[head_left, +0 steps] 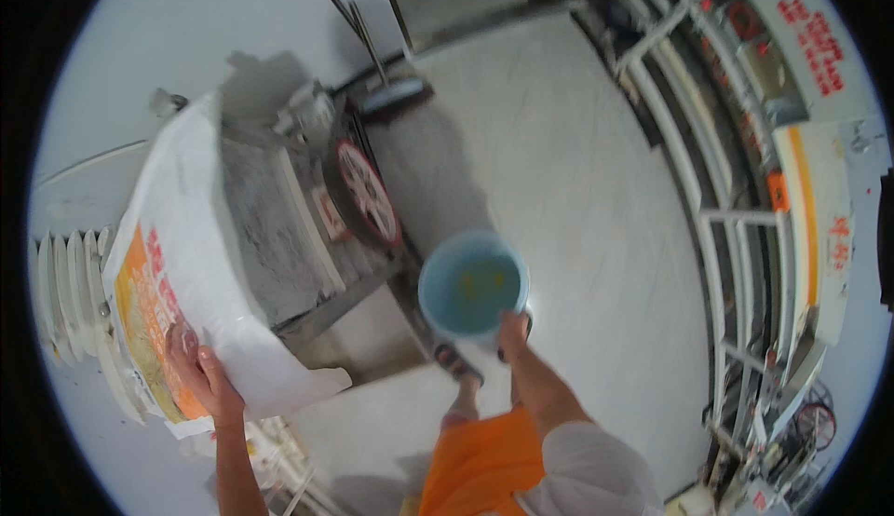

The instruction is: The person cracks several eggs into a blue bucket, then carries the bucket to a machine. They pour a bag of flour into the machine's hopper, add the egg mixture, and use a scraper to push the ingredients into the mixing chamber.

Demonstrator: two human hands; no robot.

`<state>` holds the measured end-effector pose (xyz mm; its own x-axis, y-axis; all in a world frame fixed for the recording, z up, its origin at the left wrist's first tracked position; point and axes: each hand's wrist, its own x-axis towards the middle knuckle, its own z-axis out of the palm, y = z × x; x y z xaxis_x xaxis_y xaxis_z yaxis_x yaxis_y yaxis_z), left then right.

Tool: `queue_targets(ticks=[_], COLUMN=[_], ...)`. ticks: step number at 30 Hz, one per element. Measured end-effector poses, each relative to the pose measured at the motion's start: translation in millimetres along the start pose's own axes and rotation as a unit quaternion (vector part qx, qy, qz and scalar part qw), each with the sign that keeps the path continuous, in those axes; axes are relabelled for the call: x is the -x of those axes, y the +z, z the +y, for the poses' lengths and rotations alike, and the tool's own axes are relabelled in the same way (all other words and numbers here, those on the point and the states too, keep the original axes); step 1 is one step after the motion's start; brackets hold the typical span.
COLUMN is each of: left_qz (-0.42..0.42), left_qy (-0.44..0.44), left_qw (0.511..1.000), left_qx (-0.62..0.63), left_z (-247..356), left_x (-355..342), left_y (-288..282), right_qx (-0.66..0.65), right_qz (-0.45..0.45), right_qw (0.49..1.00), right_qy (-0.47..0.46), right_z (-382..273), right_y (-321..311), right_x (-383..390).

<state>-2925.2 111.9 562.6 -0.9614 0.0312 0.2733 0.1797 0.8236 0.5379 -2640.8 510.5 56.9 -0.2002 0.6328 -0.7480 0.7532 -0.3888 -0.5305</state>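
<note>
A light-blue bucket [434, 285] is below me, above or beside my sandalled feet; its gap from the floor is unclear. My right hand [510, 332] is closed on its near right rim. Inside, yellowish spots show at the bottom, too blurred to name. My left hand [200, 376] lies on a white and orange printed sack [237, 339], fingers stretched and thumb apart. The sack looks like an opened sheet, draped over the near side of a grey metal-framed machine or cart [256, 227].
A red-rimmed wheel [366, 190] sits on the machine's side, near the bucket. Beyond stands a broom or squeegee [396, 95] against the wall. White metal rails [675, 143] with panels line the right side. A white radiator-like ribbed unit [70, 292] is at far left.
</note>
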Motion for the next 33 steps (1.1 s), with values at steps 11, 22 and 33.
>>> queue_targets(ticks=[11, 22, 33], left_qz=[-0.034, -0.040, -0.058], left_qy=[-0.008, -0.120, -0.014], left_qw=[0.990, 0.988, 0.995], left_qx=[-0.140, -0.082, -0.076], left_z=[8.2, -34.3, -14.5], left_x=[-6.6, 17.4, -4.0], left_y=[7.9, -27.7, -11.9], right_qx=[-0.008, 0.094, 0.289], right_qz=[-0.043, 0.037, -0.055], right_qw=[0.997, 0.992, 0.953], right_qy=[0.057, 0.075, -0.069], right_z=[-19.5, -24.4, -31.5], right_y=[86.8, 83.4, 57.7], right_x=[-88.8, -97.2, -30.1])
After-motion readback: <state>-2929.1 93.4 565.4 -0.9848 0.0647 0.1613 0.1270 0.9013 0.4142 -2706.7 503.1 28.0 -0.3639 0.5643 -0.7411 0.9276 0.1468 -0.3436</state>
